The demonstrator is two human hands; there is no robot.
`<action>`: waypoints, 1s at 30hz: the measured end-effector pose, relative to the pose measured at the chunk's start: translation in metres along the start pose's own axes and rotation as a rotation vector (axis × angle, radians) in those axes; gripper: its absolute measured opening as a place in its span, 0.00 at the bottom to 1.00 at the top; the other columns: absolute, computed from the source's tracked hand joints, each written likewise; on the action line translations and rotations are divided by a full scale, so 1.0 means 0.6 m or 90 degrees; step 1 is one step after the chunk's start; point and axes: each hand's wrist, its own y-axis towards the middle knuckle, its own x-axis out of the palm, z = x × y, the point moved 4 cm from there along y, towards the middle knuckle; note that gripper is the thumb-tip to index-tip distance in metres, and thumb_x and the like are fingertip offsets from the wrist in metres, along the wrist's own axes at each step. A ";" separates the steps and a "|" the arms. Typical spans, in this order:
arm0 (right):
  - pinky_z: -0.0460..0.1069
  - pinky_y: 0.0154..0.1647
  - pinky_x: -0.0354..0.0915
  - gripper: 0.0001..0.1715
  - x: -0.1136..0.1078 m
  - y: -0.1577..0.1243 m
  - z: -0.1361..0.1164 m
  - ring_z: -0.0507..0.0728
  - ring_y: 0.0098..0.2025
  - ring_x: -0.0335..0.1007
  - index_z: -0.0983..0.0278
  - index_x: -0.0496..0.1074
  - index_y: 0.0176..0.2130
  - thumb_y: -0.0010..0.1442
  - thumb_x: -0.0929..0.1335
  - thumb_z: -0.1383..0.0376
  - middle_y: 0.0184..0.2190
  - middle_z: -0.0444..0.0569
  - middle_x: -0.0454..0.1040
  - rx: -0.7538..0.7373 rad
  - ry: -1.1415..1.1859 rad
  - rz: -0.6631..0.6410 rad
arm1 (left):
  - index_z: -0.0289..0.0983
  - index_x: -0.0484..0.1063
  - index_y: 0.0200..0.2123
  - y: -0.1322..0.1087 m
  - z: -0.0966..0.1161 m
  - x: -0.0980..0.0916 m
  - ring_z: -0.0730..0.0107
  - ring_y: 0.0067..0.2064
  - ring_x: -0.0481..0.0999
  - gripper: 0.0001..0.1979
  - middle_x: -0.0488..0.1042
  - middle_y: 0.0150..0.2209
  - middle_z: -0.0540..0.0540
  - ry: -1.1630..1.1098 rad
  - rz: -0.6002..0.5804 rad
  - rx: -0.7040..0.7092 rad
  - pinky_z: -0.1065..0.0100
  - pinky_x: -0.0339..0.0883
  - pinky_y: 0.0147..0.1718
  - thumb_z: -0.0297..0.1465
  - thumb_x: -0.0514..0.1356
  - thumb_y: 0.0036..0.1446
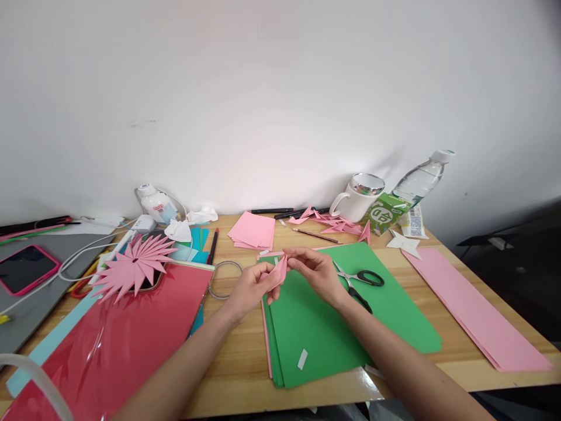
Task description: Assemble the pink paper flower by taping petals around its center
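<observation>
Between my hands is a small folded piece of pink paper [277, 276], raised above the left edge of a stack of green paper [324, 339]. My left hand [254, 285] is closed around its lower part, thumb on the near side. The fingertips of my right hand [316, 270] pinch its upper right edge. Part of the folded paper is hidden by my fingers. Scissors with black handles [363, 278] lie on the green sheets just right of my right hand. A stack of pink squares [253, 230] lies behind my hands.
At left, a pink pinwheel-like paper piece [135, 260] sits over a red folder [131, 327]. A tape roll [225, 280] lies beside my left hand. Behind stand a white mug [355, 199], green box [383, 213] and tilted bottle [421, 178]. Pink strips [473, 310] lie at right.
</observation>
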 end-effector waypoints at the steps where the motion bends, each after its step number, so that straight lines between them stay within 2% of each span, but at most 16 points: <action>1: 0.51 0.37 0.70 0.14 -0.008 0.003 -0.004 0.53 0.32 0.72 0.61 0.73 0.41 0.53 0.68 0.60 0.34 0.47 0.77 -0.007 -0.036 0.006 | 0.34 0.65 0.26 0.000 0.000 0.000 0.77 0.19 0.64 0.16 0.67 0.18 0.51 -0.007 0.003 0.004 0.74 0.57 0.18 0.43 0.59 0.51; 3: 0.52 0.37 0.69 0.14 -0.033 0.007 -0.017 0.55 0.33 0.72 0.62 0.71 0.42 0.56 0.66 0.61 0.35 0.49 0.76 -0.018 -0.168 0.024 | 0.34 0.65 0.27 0.000 0.001 -0.002 0.75 0.20 0.68 0.15 0.68 0.18 0.51 -0.022 0.021 0.014 0.73 0.61 0.21 0.42 0.58 0.52; 6: 0.53 0.39 0.65 0.13 -0.079 -0.003 -0.043 0.58 0.37 0.71 0.64 0.71 0.41 0.55 0.64 0.70 0.38 0.53 0.75 -0.013 -0.568 0.038 | 0.35 0.65 0.29 0.001 0.002 -0.008 0.70 0.25 0.74 0.14 0.68 0.20 0.52 -0.051 0.071 0.026 0.69 0.66 0.26 0.40 0.59 0.52; 7: 0.54 0.38 0.64 0.15 -0.094 -0.012 -0.049 0.60 0.38 0.70 0.66 0.71 0.42 0.53 0.64 0.73 0.38 0.55 0.74 0.010 -0.720 0.040 | 0.35 0.65 0.29 0.001 0.002 -0.011 0.68 0.26 0.75 0.13 0.67 0.21 0.52 -0.064 0.089 0.032 0.68 0.68 0.27 0.40 0.59 0.51; 9: 0.53 0.34 0.60 0.18 -0.117 -0.037 -0.051 0.62 0.35 0.70 0.68 0.70 0.42 0.51 0.62 0.77 0.32 0.57 0.73 0.097 -0.946 -0.006 | 0.35 0.65 0.30 0.001 0.004 -0.017 0.67 0.29 0.76 0.13 0.67 0.23 0.53 -0.089 0.121 0.051 0.66 0.69 0.30 0.39 0.60 0.51; 12: 0.50 0.31 0.56 0.20 -0.128 -0.079 -0.046 0.60 0.30 0.68 0.69 0.70 0.41 0.50 0.60 0.80 0.27 0.54 0.71 0.187 -1.082 -0.080 | 0.35 0.66 0.30 0.002 0.006 -0.028 0.68 0.32 0.76 0.11 0.69 0.25 0.52 -0.104 0.163 0.090 0.65 0.69 0.35 0.38 0.60 0.51; 16: 0.48 0.31 0.54 0.22 -0.121 -0.109 -0.047 0.58 0.34 0.68 0.69 0.68 0.43 0.50 0.59 0.81 0.35 0.56 0.69 0.219 -1.081 -0.051 | 0.34 0.67 0.27 0.003 0.009 -0.036 0.68 0.33 0.75 0.10 0.70 0.25 0.51 -0.139 0.202 0.122 0.66 0.68 0.37 0.36 0.62 0.49; 18: 0.48 0.32 0.54 0.23 -0.114 -0.115 -0.048 0.58 0.37 0.68 0.68 0.67 0.46 0.51 0.59 0.80 0.39 0.57 0.68 0.235 -1.071 -0.064 | 0.34 0.68 0.26 0.004 0.009 -0.037 0.68 0.32 0.75 0.11 0.70 0.25 0.51 -0.169 0.211 0.119 0.65 0.69 0.37 0.36 0.63 0.47; 24: 0.50 0.32 0.55 0.26 -0.108 -0.110 -0.053 0.60 0.35 0.69 0.66 0.67 0.47 0.50 0.58 0.80 0.37 0.55 0.68 0.304 -1.088 -0.120 | 0.36 0.69 0.26 0.006 0.007 -0.038 0.67 0.30 0.75 0.11 0.70 0.24 0.52 -0.202 0.217 0.108 0.66 0.70 0.32 0.36 0.65 0.44; 27: 0.51 0.35 0.59 0.26 -0.103 -0.094 -0.050 0.59 0.37 0.69 0.66 0.64 0.49 0.52 0.59 0.77 0.40 0.54 0.66 0.238 -0.974 -0.106 | 0.37 0.68 0.27 0.005 0.008 -0.038 0.68 0.30 0.75 0.10 0.70 0.24 0.53 -0.184 0.219 0.119 0.67 0.71 0.30 0.36 0.64 0.45; 30: 0.51 0.39 0.63 0.23 -0.084 -0.068 -0.050 0.56 0.39 0.68 0.62 0.62 0.50 0.55 0.59 0.72 0.45 0.53 0.63 0.080 -0.722 -0.052 | 0.37 0.67 0.28 0.003 0.010 -0.038 0.70 0.29 0.75 0.10 0.69 0.25 0.53 -0.157 0.219 0.145 0.68 0.72 0.27 0.37 0.63 0.47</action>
